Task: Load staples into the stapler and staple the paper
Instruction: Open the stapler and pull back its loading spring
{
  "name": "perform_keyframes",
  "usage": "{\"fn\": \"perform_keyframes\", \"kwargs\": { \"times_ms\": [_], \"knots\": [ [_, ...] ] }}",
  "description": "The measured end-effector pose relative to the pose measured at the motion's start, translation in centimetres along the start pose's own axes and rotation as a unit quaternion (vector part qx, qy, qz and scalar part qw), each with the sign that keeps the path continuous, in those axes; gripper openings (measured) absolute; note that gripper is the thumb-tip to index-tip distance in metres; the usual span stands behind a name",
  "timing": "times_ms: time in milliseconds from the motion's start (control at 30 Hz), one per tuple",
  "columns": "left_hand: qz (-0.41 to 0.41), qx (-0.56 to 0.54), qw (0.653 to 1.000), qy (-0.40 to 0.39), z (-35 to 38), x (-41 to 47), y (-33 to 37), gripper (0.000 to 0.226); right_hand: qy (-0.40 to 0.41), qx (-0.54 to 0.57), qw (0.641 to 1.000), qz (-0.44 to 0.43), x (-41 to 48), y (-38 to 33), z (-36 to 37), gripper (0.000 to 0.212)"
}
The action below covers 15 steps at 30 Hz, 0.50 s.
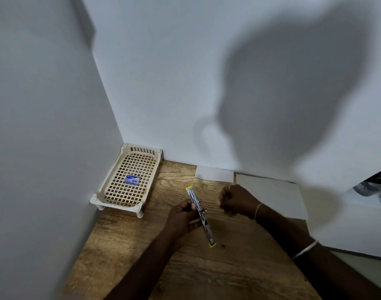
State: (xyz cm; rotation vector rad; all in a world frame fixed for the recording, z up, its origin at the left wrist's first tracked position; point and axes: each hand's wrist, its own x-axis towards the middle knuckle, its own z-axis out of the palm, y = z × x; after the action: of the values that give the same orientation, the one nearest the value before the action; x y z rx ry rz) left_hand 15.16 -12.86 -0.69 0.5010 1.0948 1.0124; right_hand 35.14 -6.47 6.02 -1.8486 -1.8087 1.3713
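My left hand (182,215) grips a stapler (201,215) at its hinge; the stapler is swung fully open into one long metal strip with yellow ends, held just above the wooden table (185,267). My right hand (235,200) hovers to the right of it with fingers curled; whether it pinches anything is too small to tell. A small blue staple box (132,180) lies in a cream plastic basket (111,185) at the back left. Two white paper sheets, a small paper (214,174) and a larger paper (271,195), lie against the back wall.
White walls close the corner on the left and behind. A white ledge (347,224) at the right carries shiny wrapped items (375,191). Bare wood table surface lies in front of my arms.
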Motion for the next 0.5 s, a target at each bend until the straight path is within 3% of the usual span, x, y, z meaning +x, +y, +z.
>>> {"fn": "perform_keyframes", "kwargs": {
  "times_ms": [100, 233, 500],
  "knots": [
    [-0.025, 0.005, 1.000, -0.001, -0.4, -0.4, -1.2, 0.021, -0.080, -0.105, 0.987, 0.091, -0.8, 3.8, 1.2, 0.019],
    [-0.057, 0.030, 0.998, -0.005, -0.6, -0.9, -3.2, 0.019, -0.160, -0.309, 0.933, 0.092, -2.1, 7.5, 2.0, 0.028],
    [-0.094, 0.006, 0.996, 0.007, -0.7, -0.9, -6.1, 0.019, -0.162, -0.379, 0.902, 0.130, -3.1, 11.6, 3.0, 0.027]
  ]
}}
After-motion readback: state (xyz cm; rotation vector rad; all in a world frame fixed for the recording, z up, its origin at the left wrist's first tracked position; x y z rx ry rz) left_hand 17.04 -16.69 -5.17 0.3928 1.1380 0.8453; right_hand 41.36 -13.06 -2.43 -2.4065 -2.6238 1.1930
